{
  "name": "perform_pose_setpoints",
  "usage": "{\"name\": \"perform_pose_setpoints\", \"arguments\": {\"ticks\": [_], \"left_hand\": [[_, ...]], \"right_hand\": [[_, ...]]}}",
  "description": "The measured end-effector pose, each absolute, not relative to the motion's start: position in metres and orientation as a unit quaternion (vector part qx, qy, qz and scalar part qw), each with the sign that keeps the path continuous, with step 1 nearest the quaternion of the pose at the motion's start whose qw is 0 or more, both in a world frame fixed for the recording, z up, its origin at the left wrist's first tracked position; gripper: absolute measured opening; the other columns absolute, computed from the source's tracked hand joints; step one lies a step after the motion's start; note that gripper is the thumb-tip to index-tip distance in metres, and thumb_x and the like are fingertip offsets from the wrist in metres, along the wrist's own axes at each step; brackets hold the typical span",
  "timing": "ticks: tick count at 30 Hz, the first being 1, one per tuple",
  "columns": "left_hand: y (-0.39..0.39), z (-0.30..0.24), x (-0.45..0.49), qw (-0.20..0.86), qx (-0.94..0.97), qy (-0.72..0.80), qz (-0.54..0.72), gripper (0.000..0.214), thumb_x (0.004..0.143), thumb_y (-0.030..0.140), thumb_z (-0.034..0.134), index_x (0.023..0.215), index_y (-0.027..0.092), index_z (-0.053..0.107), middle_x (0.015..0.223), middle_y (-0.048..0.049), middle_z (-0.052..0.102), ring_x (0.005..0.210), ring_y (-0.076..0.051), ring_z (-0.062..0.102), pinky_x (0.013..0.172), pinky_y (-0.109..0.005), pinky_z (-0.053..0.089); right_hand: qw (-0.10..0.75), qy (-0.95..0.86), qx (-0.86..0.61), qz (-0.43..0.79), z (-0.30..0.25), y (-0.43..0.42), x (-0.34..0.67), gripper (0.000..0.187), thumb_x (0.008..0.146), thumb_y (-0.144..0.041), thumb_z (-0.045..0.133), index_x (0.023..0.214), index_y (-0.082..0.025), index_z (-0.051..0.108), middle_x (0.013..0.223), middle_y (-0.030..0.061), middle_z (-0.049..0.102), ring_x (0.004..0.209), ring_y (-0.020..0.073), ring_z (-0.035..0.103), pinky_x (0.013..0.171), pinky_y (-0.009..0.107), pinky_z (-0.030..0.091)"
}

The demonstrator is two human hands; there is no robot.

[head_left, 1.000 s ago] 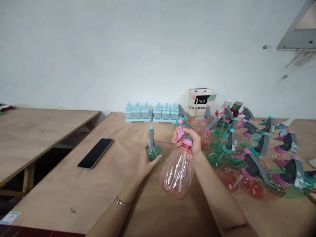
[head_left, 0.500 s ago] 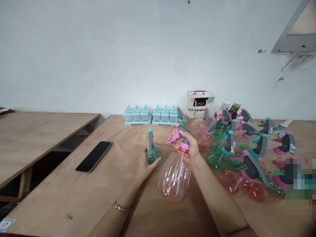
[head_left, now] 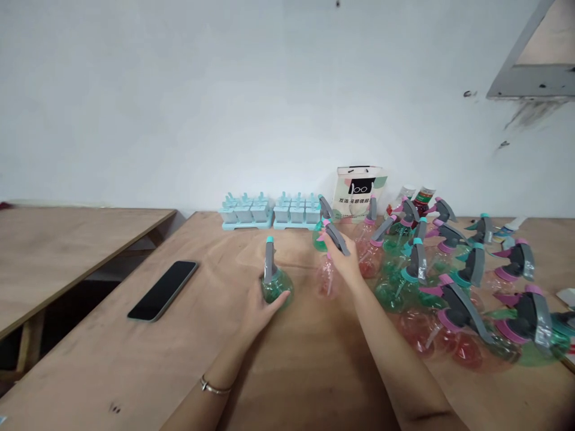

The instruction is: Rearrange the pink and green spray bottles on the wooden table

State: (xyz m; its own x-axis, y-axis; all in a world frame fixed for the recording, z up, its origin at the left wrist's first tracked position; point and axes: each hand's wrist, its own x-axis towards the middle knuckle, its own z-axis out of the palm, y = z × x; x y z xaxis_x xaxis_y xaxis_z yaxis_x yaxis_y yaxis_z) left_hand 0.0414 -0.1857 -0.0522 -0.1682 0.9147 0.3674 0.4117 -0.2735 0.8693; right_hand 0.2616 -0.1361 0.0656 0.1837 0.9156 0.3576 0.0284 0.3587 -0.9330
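My left hand (head_left: 265, 308) is wrapped around the green see-through body of a spray bottle (head_left: 277, 286) with a grey trigger head and a turquoise nozzle tip. Farther forward, my right hand (head_left: 345, 257) grips the grey and pink head of a pink spray bottle (head_left: 325, 281). This bottle looks upright, at table height, beside another green spray bottle (head_left: 318, 236) partly hidden behind my right hand. Right of my right hand stand pink spray bottles (head_left: 371, 258) and green spray bottles (head_left: 390, 290), several of each, crowded together.
A black phone (head_left: 164, 290) lies on the wooden table (head_left: 215, 263) at left. Pale blue ice-pop moulds (head_left: 247, 215) and a paper bag (head_left: 359, 197) stand along the wall. Behind the bottles is a dark red drink bottle (head_left: 423, 200). A second table (head_left: 81, 245) stands at far left.
My right hand has carried the pink spray bottle forward, away from me, to beside the green one at the back. My left hand keeps its hold on the green bottle.
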Motion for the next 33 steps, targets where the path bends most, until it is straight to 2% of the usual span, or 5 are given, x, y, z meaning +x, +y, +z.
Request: {"name": "perform_pose_setpoints", "arguments": {"ticks": [7,13,20,29,33], "left_hand": [[-0.186,-0.048,0.042,0.243,0.596,0.546,0.536,0.062,0.069,0.047,0.078,0.121,0.021,0.055,0.114,-0.0119,0.068,0.109,-0.032,0.065,0.096,-0.052,0.051],[-0.186,-0.048,0.042,0.246,0.602,0.538,0.536,0.062,0.067,0.046,0.079,0.118,0.02,0.055,0.11,-0.0112,0.069,0.105,-0.031,0.067,0.091,-0.049,0.055],[-0.184,-0.056,0.049,0.261,0.589,0.521,0.561,0.093,0.06,0.044,0.084,0.135,0.024,0.034,0.131,-0.0137,0.057,0.123,-0.032,0.059,0.103,-0.051,0.05],[-0.201,-0.056,0.071,0.263,0.664,0.477,0.513,0.07,0.072,0.047,0.077,0.13,0.022,0.046,0.126,-0.0134,0.063,0.118,-0.033,0.063,0.099,-0.055,0.053],[-0.209,-0.064,0.066,0.225,0.725,0.455,0.467,0.094,0.064,0.065,0.077,0.139,0.02,0.044,0.134,-0.0186,0.06,0.125,-0.039,0.057,0.103,-0.059,0.047]], "right_hand": [[0.669,-0.488,-0.498,0.258,0.036,-0.106,0.284,0.044,0.074,-0.055,0.071,0.092,-0.014,0.073,0.068,0.0,0.063,0.065,0.0168,0.055,0.064,0.029,0.046],[0.704,-0.519,-0.431,0.225,0.03,-0.109,0.274,0.049,0.075,-0.048,0.071,0.114,-0.02,0.062,0.109,0.0088,0.068,0.102,0.0237,0.064,0.095,0.04,0.048],[0.815,-0.531,-0.212,-0.098,0.044,-0.143,0.262,0.046,0.081,-0.053,0.057,0.119,-0.03,0.046,0.117,0.0092,0.052,0.121,0.0312,0.054,0.103,0.052,0.042],[0.518,-0.711,-0.382,0.282,0.036,-0.175,0.196,0.09,0.066,-0.051,0.079,0.139,-0.021,0.034,0.143,0.0199,0.045,0.136,0.0351,0.042,0.111,0.056,0.037],[0.511,-0.684,-0.375,0.36,0.046,-0.169,0.205,0.043,0.084,-0.044,0.062,0.12,-0.023,0.054,0.118,0.0111,0.065,0.113,0.0254,0.062,0.103,0.046,0.046]]}}
